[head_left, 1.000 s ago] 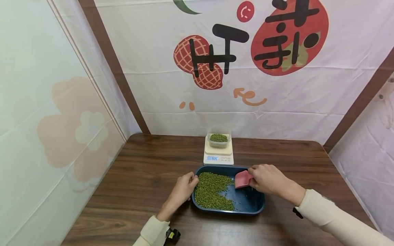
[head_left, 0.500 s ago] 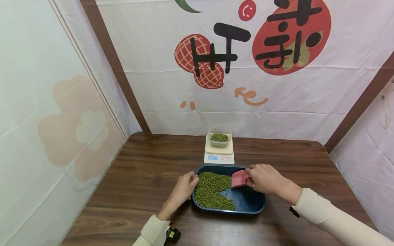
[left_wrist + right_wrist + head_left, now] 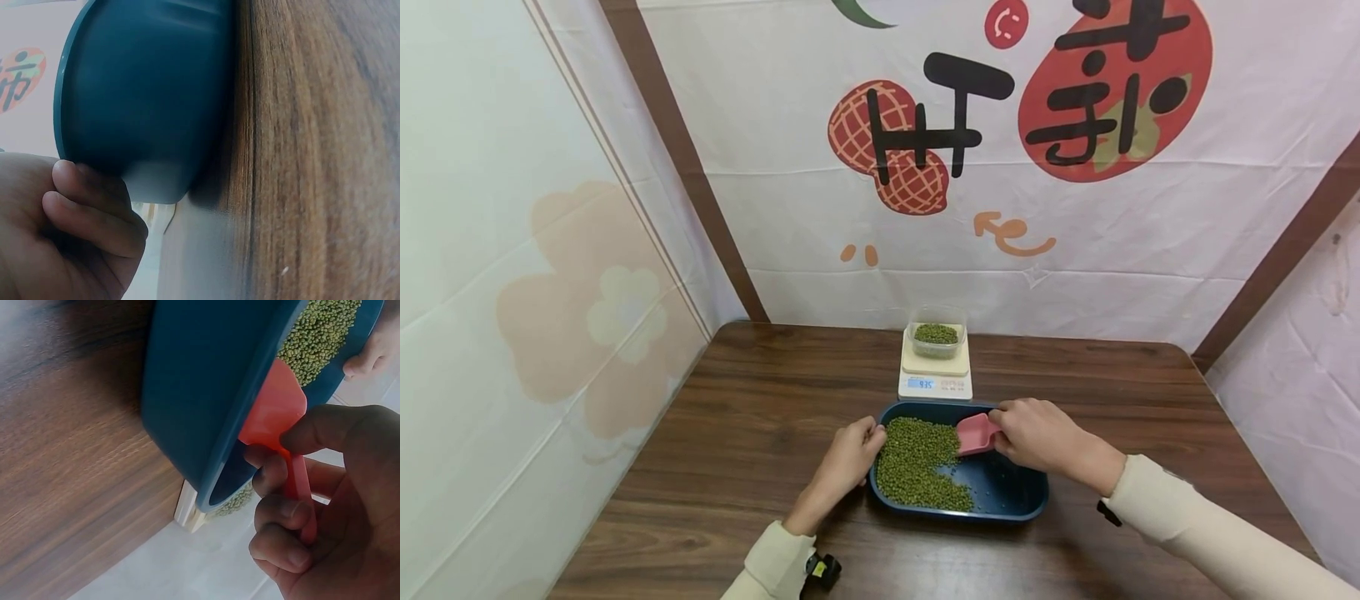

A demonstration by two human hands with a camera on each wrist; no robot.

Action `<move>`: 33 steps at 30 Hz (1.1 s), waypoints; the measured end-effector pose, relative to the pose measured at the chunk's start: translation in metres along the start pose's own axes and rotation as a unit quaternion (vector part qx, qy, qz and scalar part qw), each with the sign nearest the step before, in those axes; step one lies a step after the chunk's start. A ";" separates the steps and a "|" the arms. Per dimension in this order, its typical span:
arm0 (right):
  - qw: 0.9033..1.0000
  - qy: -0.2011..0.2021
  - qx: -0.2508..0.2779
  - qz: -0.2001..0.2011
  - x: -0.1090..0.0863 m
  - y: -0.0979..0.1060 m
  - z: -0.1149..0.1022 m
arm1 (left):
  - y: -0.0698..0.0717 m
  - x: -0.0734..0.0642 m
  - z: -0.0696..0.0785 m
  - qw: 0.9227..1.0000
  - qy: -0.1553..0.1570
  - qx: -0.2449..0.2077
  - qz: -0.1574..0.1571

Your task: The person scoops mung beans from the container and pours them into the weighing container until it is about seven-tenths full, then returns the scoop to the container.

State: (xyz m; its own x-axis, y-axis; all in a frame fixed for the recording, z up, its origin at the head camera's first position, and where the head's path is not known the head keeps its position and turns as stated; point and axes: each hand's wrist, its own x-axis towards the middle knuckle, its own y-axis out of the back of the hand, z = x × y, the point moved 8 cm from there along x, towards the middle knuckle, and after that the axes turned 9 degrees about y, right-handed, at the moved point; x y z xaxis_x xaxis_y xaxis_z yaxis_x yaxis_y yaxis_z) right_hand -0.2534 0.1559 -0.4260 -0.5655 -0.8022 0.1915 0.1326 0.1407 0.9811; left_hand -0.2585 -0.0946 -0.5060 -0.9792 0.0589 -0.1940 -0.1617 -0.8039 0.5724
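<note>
A dark blue tray lies on the table with green beans heaped over its left side; the right part of its floor is mostly bare. My left hand grips the tray's left rim, its fingers curled at the outer wall in the left wrist view. With my right hand I hold a pink scoop by its handle, fingers wrapped round it in the right wrist view. The scoop's front edge meets the beans near the back of the tray, and its bowl looks bare.
Just behind the tray stands a white kitchen scale reading about 935. On it sits a clear plastic container with green beans inside. The wooden table ends at a printed cloth wall.
My right hand has moved left with the scoop, from the bare part of the tray to the edge of the beans. The left hand keeps its hold on the rim.
</note>
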 end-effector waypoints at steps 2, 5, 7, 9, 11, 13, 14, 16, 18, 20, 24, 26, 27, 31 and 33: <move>1.000 0.001 0.004 -0.002 0.002 -0.001 -0.001 | 0.000 0.000 0.000 1.000 0.000 0.000 -0.001; 1.000 0.001 0.010 -0.009 0.005 -0.003 -0.002 | 0.000 0.001 0.000 1.000 -0.001 0.000 -0.002; 1.000 0.001 0.012 -0.012 0.007 -0.004 -0.002 | 0.000 0.001 0.000 1.000 -0.001 0.001 -0.001; 1.000 0.002 0.009 -0.014 0.009 -0.005 -0.003 | -0.001 0.001 0.000 1.000 0.000 0.002 -0.001; 1.000 0.004 0.009 -0.016 0.011 -0.005 -0.003 | 0.000 0.001 0.000 1.000 -0.002 0.002 0.002; 1.000 0.005 0.011 -0.020 0.012 -0.005 -0.003 | 0.000 0.001 0.000 1.000 -0.003 0.002 0.003; 1.000 0.004 0.013 -0.023 0.013 -0.006 -0.004 | 0.000 0.001 0.000 1.000 -0.004 0.002 0.003; 0.999 0.005 0.018 -0.027 0.014 -0.006 -0.004 | -0.001 0.001 0.000 1.000 -0.006 0.000 0.003; 0.999 0.005 0.023 -0.032 0.015 -0.007 -0.005 | -0.001 0.001 0.000 1.000 -0.007 -0.001 0.003; 0.999 0.008 0.026 -0.035 0.017 -0.007 -0.006 | 0.000 0.001 0.000 1.000 -0.006 -0.002 0.003; 0.999 0.017 0.024 -0.032 0.021 -0.005 -0.010 | 0.000 0.000 0.000 1.000 -0.008 -0.001 0.004; 0.999 0.020 0.020 -0.031 0.022 -0.005 -0.011 | 0.000 0.000 0.000 1.000 -0.008 -0.001 0.003; 0.999 0.022 0.019 -0.032 0.023 -0.005 -0.012 | 0.000 0.000 0.000 1.000 -0.008 -0.001 0.002; 0.999 0.022 0.021 -0.041 0.027 -0.006 -0.013 | 0.000 0.000 -0.001 1.000 -0.010 -0.002 0.003; 0.998 0.020 0.029 -0.046 0.029 -0.007 -0.014 | 0.000 0.000 -0.001 1.000 -0.012 -0.002 0.003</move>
State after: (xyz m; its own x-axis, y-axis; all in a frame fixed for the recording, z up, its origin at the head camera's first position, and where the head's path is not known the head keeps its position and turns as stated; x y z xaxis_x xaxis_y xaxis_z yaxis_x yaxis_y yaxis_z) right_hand -0.2594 0.1237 -0.4280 -0.5393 -0.8362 0.0994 0.0337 0.0965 0.9948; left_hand -0.2584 -0.0953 -0.5065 -0.9829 0.0683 -0.1713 -0.1554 -0.8066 0.5703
